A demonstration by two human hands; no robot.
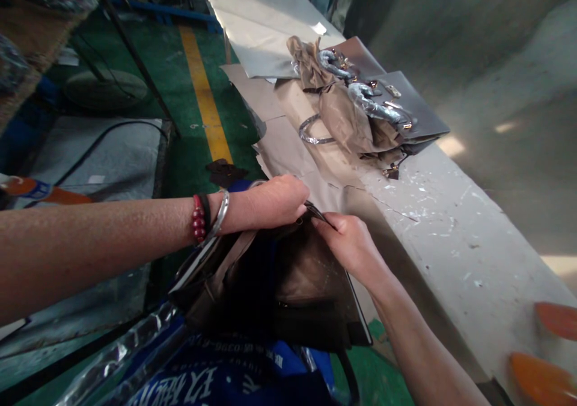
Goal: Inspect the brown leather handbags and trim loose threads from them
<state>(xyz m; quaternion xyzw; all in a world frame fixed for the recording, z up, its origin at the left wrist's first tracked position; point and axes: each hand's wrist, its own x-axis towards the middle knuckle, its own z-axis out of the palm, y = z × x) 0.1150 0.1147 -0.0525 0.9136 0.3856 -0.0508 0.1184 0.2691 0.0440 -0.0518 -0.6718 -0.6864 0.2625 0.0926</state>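
A dark brown handbag (288,286) lies in my lap at the lower middle, its mouth facing the table. My left hand (274,200), with a red bead bracelet and a silver bangle on the wrist, is closed on the bag's top edge. My right hand (347,240) pinches the same edge just to the right, fingers closed on it. The inside of the bag is hidden by both hands.
A long grey table (451,243) runs along the right, with brown paper sheets (288,147) on it. Farther back lies a grey handbag (406,108) stuffed with brown paper and wrapped handles. A blue printed bag (202,382) lies under my arms. Green floor with a yellow line is at left.
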